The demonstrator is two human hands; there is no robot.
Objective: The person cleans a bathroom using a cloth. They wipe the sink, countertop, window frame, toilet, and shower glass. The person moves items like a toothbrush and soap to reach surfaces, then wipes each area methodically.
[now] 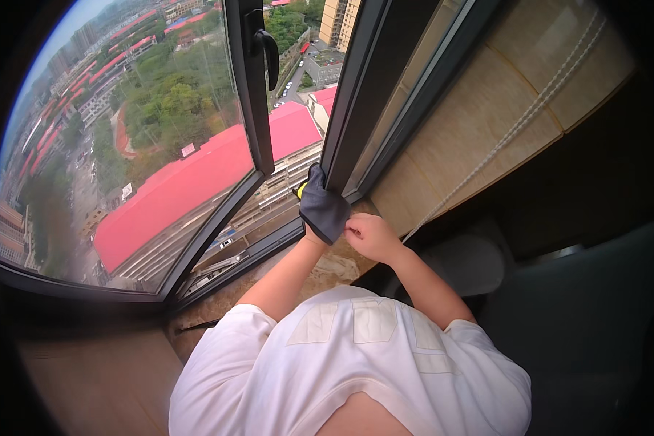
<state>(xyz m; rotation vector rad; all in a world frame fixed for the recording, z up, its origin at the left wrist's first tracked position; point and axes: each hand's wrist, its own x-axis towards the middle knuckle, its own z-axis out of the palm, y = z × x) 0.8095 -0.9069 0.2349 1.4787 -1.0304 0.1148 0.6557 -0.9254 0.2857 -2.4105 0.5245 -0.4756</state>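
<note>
My left hand (325,208) wears a grey fabric glove with dark edging and is raised at the foot of the dark window post (354,98). A bright yellow patch with a black rim shows at the glove's left side; I cannot tell whether it belongs to the glove or is a separate thing. Most of the left fingers are hidden. My right hand (375,237) is bare, its thumb and fingers pinched together at the glove's right edge. Left of both hands, a casement window sash (212,242) stands swung outward, with a black lever handle (270,57) on its frame.
Below my hands runs a brown marbled stone sill (335,267). A metal stay arm (218,272) lies along the window's lower frame. A white beaded blind chain (501,143) hangs before the beige tiled wall (468,120). Beyond the opening is a long drop to red roofs (291,122).
</note>
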